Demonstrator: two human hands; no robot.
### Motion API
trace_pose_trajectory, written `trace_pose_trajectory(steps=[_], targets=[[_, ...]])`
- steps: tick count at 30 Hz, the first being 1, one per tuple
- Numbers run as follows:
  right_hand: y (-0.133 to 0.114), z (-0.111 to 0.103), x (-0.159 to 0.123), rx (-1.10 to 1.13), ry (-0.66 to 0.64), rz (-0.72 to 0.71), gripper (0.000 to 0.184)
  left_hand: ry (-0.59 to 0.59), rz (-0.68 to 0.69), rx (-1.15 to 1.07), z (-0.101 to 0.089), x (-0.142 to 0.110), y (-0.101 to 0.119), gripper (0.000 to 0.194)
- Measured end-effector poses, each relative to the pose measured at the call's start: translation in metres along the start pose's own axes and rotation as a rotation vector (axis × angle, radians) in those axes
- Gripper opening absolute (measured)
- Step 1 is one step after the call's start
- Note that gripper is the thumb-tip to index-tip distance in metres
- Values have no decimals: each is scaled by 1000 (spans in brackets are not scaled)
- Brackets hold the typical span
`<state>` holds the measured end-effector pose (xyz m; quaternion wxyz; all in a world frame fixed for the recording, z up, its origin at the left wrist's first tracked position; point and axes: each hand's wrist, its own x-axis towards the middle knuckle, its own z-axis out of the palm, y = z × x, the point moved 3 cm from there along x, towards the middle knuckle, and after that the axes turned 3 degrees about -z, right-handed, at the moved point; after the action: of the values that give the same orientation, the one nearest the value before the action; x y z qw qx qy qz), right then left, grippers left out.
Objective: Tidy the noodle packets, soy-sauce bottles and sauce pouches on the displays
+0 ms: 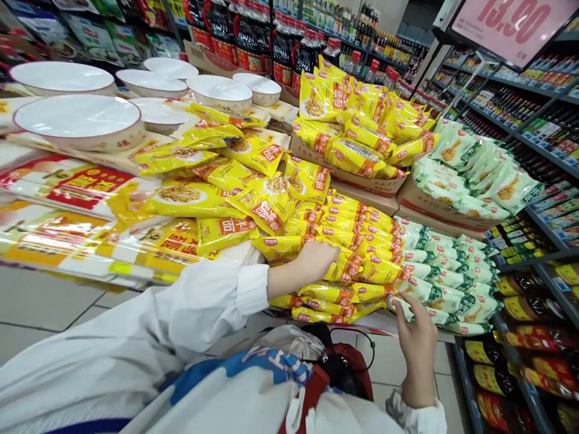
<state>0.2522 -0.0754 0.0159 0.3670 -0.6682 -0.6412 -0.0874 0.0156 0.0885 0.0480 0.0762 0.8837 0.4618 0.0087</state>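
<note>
My left hand rests on the stacked yellow noodle packets, its fingers curled down. The fingertips are hidden, and I cannot make out what they hold. At the front of the stack, my right hand has thumb and forefinger pinched at the right end of a yellow noodle packet. Pale green packets lie in rows just to the right, close beside this hand. Loose yellow packets are heaped at odd angles to the left of the stack.
White bowls stand at the back left on flat noodle packs. Behind the stack are cardboard boxes heaped with yellow and green packets. Dark bottles line the back. A price sign hangs upper right, above shelves.
</note>
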Motion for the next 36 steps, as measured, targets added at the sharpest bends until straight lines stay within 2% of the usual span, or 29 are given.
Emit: trace_pose_trajectory(steps=[2, 5, 8, 11, 14, 17, 20, 22, 24, 27, 30, 33, 36], targets=[[4, -11, -2, -45, 37, 44, 33, 2, -24, -3, -4, -1, 3, 17], [10, -24, -6, -74, 76, 98, 36, 49, -28, -19, -14, -19, 11, 17], [20, -18, -17, -11, 8, 136, 39, 170, -42, -91, -17, -47, 19, 17], [32, -2, -27, 116, -167, 125, 43, 263, -34, -169, 0, -70, 24, 16], [41, 1, -30, 178, -259, 61, 42, 265, -24, -227, 31, -78, 26, 11], [54, -17, -27, 184, -301, 14, 40, 302, -148, -297, 54, -74, 22, 17], [77, -45, -29, 139, -295, 2, 40, 365, -294, -313, 60, -69, 18, 24], [98, -59, -38, 109, -304, 6, 40, 339, -306, -295, 60, -67, 16, 27], [120, -66, -53, 94, -348, 16, 39, 259, -215, -289, 61, -64, 16, 28], [146, -64, -78, 84, -421, 20, 38, 165, -97, -306, 61, -62, 13, 27], [155, -57, -94, 116, -503, -6, 38, 134, -106, -271, 57, -61, 15, 25], [148, -53, -91, 153, -538, -72, 36, 200, -113, -156, 51, -68, 36, 23], [132, -45, -73, 153, -533, -166, 32, 453, -123, -109, 56, -81, 80, 35]])
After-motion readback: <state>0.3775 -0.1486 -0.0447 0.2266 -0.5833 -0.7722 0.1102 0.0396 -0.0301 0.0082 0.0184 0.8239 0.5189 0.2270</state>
